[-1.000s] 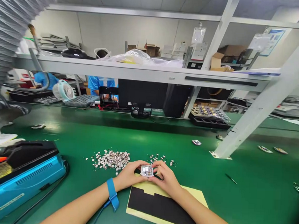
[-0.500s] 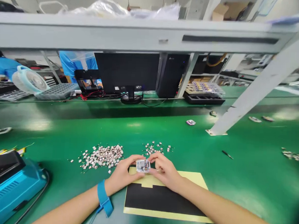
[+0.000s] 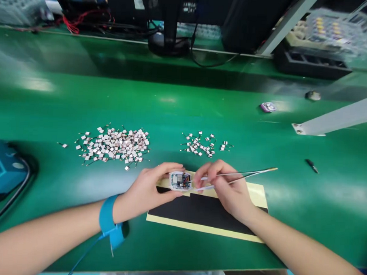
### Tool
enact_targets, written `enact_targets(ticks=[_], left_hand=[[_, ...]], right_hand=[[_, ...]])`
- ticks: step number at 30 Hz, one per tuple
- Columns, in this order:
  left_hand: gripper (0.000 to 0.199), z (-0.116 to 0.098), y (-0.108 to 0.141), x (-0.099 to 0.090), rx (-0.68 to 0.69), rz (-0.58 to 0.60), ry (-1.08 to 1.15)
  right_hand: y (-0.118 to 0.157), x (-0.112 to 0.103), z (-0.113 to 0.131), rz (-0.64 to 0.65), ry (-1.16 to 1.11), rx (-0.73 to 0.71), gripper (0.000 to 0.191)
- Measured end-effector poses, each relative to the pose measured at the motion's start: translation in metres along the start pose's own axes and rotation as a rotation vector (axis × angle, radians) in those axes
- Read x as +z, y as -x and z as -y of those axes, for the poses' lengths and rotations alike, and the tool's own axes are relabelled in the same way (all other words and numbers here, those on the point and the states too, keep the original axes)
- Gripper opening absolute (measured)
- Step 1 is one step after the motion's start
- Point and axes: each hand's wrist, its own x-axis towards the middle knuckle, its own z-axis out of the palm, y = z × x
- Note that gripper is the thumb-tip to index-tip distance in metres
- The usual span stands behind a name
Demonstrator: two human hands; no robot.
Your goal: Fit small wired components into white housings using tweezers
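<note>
- Left hand (image 3: 149, 190) pinching a small clear-cased circuit module (image 3: 180, 180) by its edges, right above the black-and-yellow mat (image 3: 204, 213)!
- Right hand (image 3: 226, 188) gripping slim tweezers (image 3: 255, 172), tips just beside the module!
- Beyond them, two heaps of tiny wired components (image 3: 114, 144) on the green table (image 3: 173, 100)!

Your left hand (image 3: 147, 188) grips clear-cased square module (image 3: 179, 180) by its sides, held flat; circuit board and fine red and dark wires show inside. Your right hand (image 3: 227, 184), just right of module, pinches slim steel tweezers (image 3: 249, 174); tips lie near module's right edge, joined end points away right. Beyond module, two loose piles of tiny pale square parts with thin wire leads: larger pile (image 3: 113, 144) up-left, smaller pile (image 3: 201, 144) almost straight ahead, both well apart from module.
</note>
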Motion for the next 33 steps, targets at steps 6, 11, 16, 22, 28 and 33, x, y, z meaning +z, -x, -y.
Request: enact_targets(ticks=[6,11,16,22,28,33], left_hand=[[0.041,0.001,-0.003,-0.005,-0.055,0.008,0.027],[0.038,-0.001,-0.005,-0.008,-0.088,-0.004,0.036],[0.041,-0.002,-0.005,-0.010,-0.072,0.030,0.074],[0.042,-0.003,-0.005,-0.011,-0.037,0.075,0.148],[0.043,-0.001,-0.004,-0.011,-0.020,0.080,0.188],[0.044,0.000,-0.003,-0.008,-0.061,0.113,0.307]], right_hand=[[0.000,-0.002,-0.007,0.051,0.089,-0.029,0.015],[-0.004,-0.004,-0.006,0.057,0.201,-0.058,0.022],[-0.007,-0.004,-0.005,0.076,0.254,-0.060,0.019],[-0.005,-0.007,-0.004,0.081,0.029,0.064,0.023],[-0.006,-0.005,-0.004,0.086,0.002,0.122,0.023],[0.000,-0.004,-0.005,0.081,0.138,0.042,0.015]])
